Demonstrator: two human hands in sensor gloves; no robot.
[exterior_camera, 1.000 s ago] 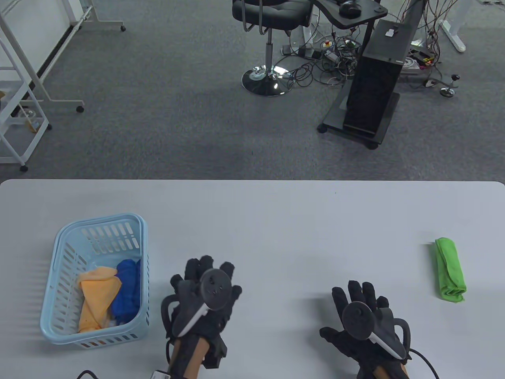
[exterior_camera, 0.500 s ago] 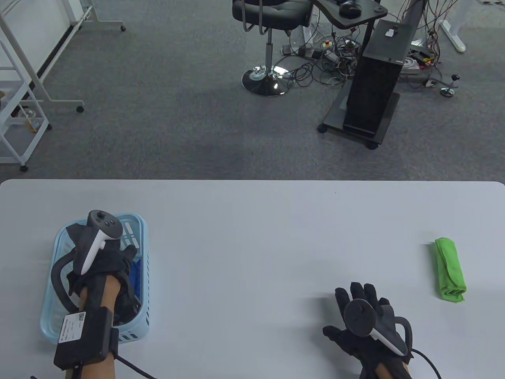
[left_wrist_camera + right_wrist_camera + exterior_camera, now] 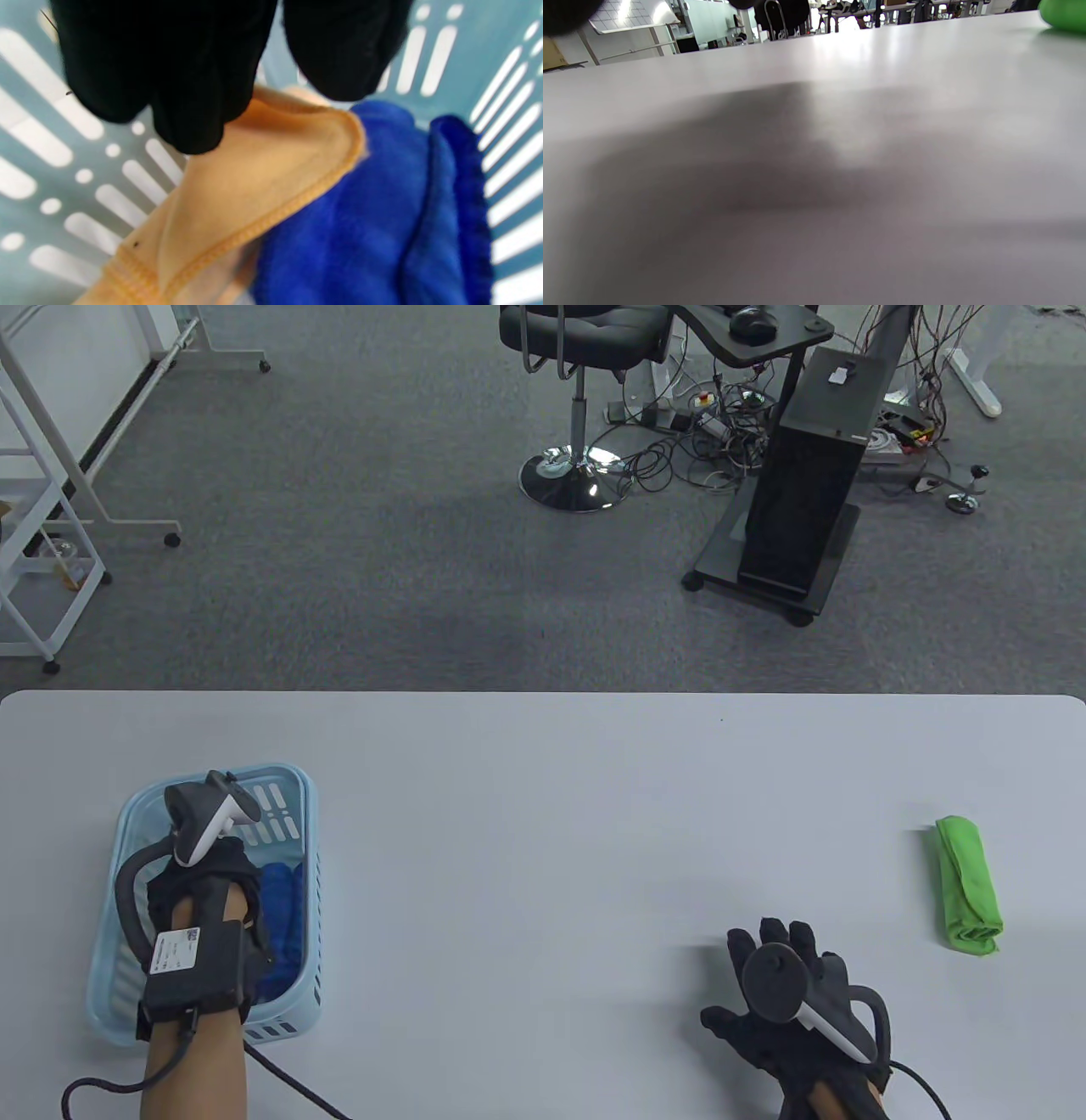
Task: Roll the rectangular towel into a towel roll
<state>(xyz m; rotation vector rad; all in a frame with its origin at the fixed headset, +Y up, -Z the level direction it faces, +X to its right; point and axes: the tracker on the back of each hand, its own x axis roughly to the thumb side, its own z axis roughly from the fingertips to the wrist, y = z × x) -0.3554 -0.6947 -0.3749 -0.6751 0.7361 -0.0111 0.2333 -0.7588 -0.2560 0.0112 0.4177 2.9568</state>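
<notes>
A light blue slatted basket point(image 3: 293, 789) stands at the table's left and holds an orange towel point(image 3: 254, 182) and a blue towel point(image 3: 373, 212) side by side. My left hand point(image 3: 208, 869) reaches down into the basket and hides the orange towel in the table view. In the left wrist view its fingers point(image 3: 186, 84) and thumb hang apart just above the orange towel's upper edge, with basket wall showing between them. My right hand point(image 3: 776, 971) lies flat on the table at the lower right, fingers spread, holding nothing. A green rolled towel point(image 3: 967, 886) lies further right.
The white table point(image 3: 551, 814) ends at its far edge, with grey carpet, a black office chair point(image 3: 577, 356) and a black cabinet point(image 3: 802, 500) beyond it. A cable runs from my left wrist along the table's near edge. The green roll point(image 3: 1065, 12) shows at the right wrist view's top right corner.
My left hand left the table beside the basket, swung over it and has now dipped lower inside, above the orange towel. My right hand slid slightly toward the near edge.
</notes>
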